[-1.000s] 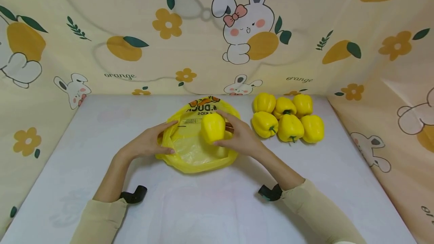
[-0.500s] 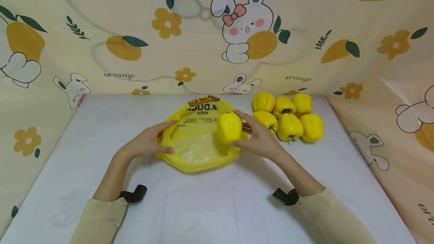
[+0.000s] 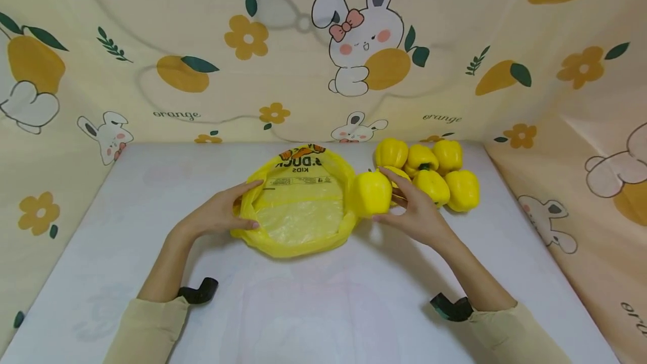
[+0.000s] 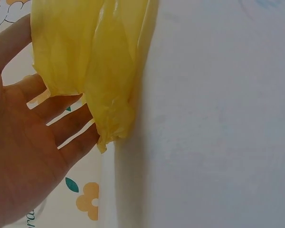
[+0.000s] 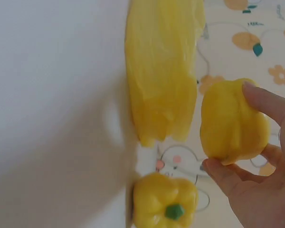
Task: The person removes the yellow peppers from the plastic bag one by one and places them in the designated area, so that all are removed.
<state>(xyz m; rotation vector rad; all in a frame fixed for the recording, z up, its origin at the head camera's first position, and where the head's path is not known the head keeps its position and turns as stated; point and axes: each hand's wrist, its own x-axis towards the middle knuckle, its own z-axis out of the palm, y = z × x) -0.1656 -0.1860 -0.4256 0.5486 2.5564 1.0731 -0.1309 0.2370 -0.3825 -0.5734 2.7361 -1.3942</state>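
A yellow plastic bag (image 3: 298,218) stands on the white table with its mouth open wide, dark print showing on its far wall. My left hand (image 3: 219,209) holds the bag's left rim, thumb and forefinger over the edge; in the left wrist view the other fingers lie against the yellow plastic (image 4: 92,61). Just right of the bag, my right hand (image 3: 417,212) grips a yellow bell pepper (image 3: 373,194) between thumb and fingers. The right wrist view shows this pepper (image 5: 232,123) raised, apart from the bag (image 5: 161,71).
Several more yellow bell peppers (image 3: 462,191) sit clustered at the back right, one partly hidden behind my right hand. Patterned cloth (image 3: 298,89) with rabbits and oranges walls the back and sides of the white table (image 3: 298,313).
My right hand has carried the pepper rightward, from over the bag's mouth to beyond its right rim, near the other peppers. The left hand has stayed at the bag.
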